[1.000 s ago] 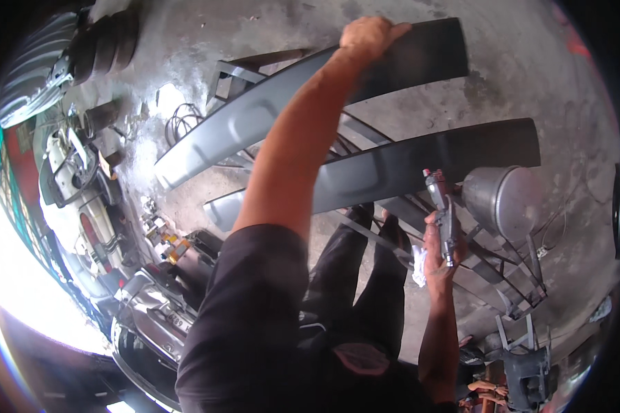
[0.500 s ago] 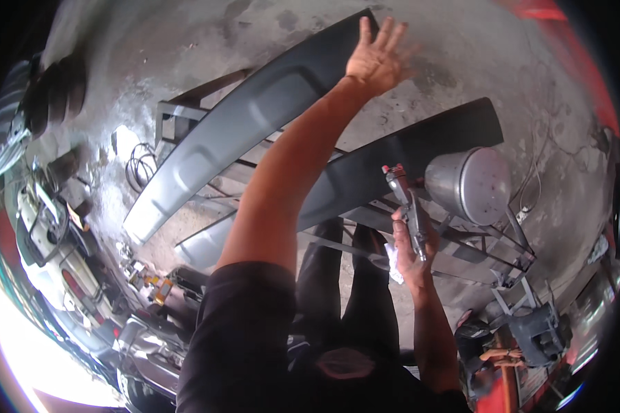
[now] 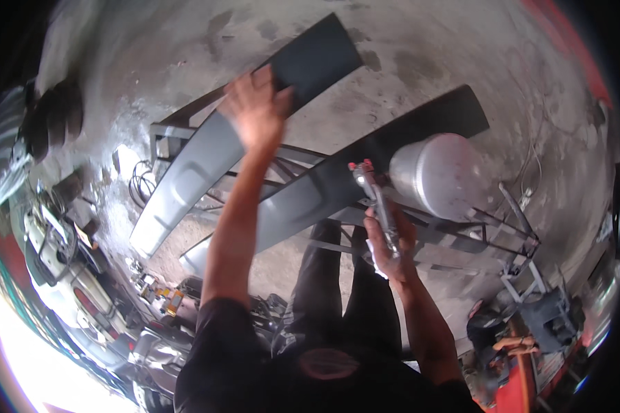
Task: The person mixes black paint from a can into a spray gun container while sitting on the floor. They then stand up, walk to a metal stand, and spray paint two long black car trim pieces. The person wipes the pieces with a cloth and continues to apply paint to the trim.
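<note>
Two long, dark grey curved panels lie side by side on a metal stand. Over the middle of the far panel (image 3: 317, 58) is my left hand (image 3: 255, 110), its fingers spread and a little blurred; whether it touches the surface I cannot tell. My right hand (image 3: 396, 241) is wrapped round a spray gun (image 3: 377, 203) with a large silvery cup (image 3: 441, 175) on its right side. A scrap of white cloth or paper (image 3: 377, 260) shows at that palm. The gun is held above the near panel (image 3: 420, 124), whose middle it partly hides.
The metal stand (image 3: 169, 129) reaches out past the panels on both sides. A coiled cable (image 3: 141, 182) lies on the floor at left, near a motorcycle (image 3: 83, 289). Tyres (image 3: 55, 120) stand far left. At lower right another person's hands (image 3: 517, 344) show beside a dark chair-like object (image 3: 548, 320).
My left hand has come back from the far panel's upper right end to its middle. My right hand with the spray gun has shifted slightly left in view.
</note>
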Tool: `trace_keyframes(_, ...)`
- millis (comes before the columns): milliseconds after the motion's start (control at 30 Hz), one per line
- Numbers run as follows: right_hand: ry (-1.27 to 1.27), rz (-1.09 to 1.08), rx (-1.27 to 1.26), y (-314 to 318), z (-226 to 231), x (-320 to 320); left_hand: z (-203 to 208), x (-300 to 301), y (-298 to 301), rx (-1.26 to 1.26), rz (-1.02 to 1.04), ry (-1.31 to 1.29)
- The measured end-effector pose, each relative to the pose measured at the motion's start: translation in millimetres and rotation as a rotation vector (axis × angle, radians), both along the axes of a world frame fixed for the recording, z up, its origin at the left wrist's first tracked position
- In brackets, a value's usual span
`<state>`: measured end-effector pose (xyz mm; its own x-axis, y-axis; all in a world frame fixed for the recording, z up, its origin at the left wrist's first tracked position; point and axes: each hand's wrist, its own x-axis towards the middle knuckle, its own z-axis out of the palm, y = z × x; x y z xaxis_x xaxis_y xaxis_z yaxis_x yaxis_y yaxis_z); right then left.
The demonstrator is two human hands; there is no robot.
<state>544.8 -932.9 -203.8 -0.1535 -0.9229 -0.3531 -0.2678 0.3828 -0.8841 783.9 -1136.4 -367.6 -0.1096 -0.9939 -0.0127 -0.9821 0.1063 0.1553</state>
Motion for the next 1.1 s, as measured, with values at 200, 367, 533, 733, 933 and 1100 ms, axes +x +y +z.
trace_keyframes(200,0.010,0.088,-0.081,18.5,-16.5,3.4,-16.2,-124.7,-78.8,-0.167,-0.278,0.143)
trace_keyframes(367,-0.030,0.193,-0.090,13.5,-6.8,27.8,4.6,55.5,26.9,-0.090,0.047,0.031)
trace_keyframes(533,0.016,0.331,-0.196,6.2,1.9,49.6,-17.2,254.2,128.1,-0.095,0.339,-0.223)
trace_keyframes(733,-0.028,0.397,-0.178,14.3,3.3,55.0,-28.5,307.1,137.0,0.092,0.929,-0.272)
trace_keyframes(933,-0.072,0.424,-0.150,18.1,7.0,81.0,-8.0,91.3,74.7,-0.172,0.116,0.019)
trace_keyframes(1100,-0.052,0.517,-0.196,32.6,-1.4,83.5,-27.8,235.4,135.5,-0.164,0.323,-0.158)
